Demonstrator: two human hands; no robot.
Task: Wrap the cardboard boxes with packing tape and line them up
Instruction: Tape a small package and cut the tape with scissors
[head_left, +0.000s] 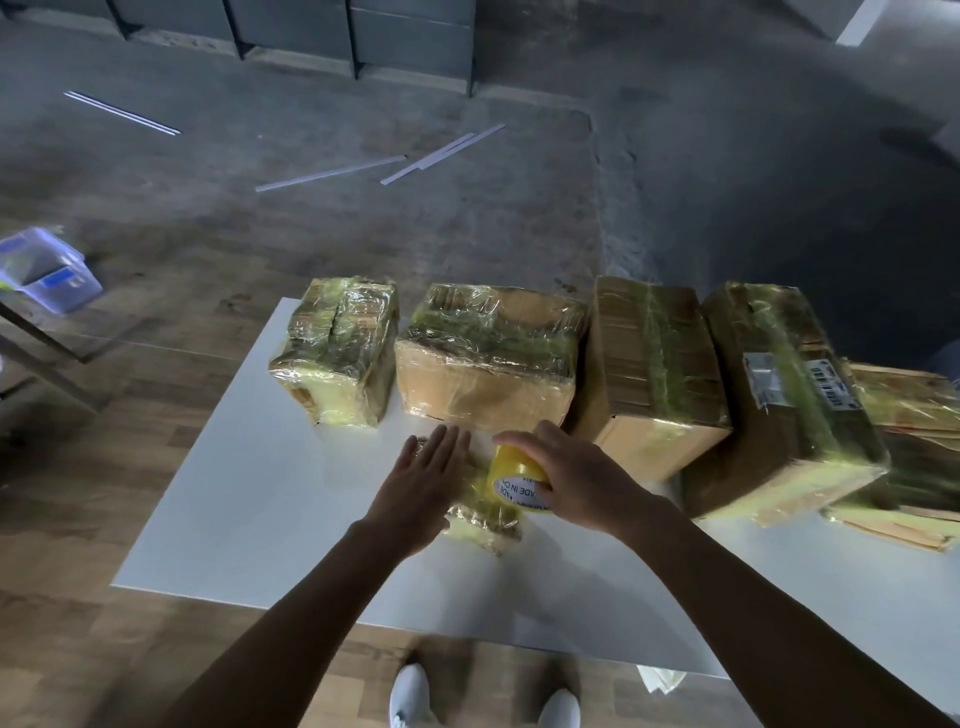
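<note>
Several tape-wrapped cardboard boxes stand in a row along the far side of the white table (249, 493): a small one (337, 353), a wider one (488, 358), a tall one (654, 374) and a labelled one (779, 400). In front of them lies a small flat wrapped box (483, 512). My left hand (421, 483) presses flat on it with straight fingers. My right hand (566, 478) grips the yellow roll of packing tape (511, 475) against the same box.
More flattened, taped cardboard (914, 467) lies at the table's right end. A clear plastic bin (47, 270) sits on the floor at left, and thin white strips (374, 166) lie on the concrete beyond. My white shoes (410, 696) show below the table edge.
</note>
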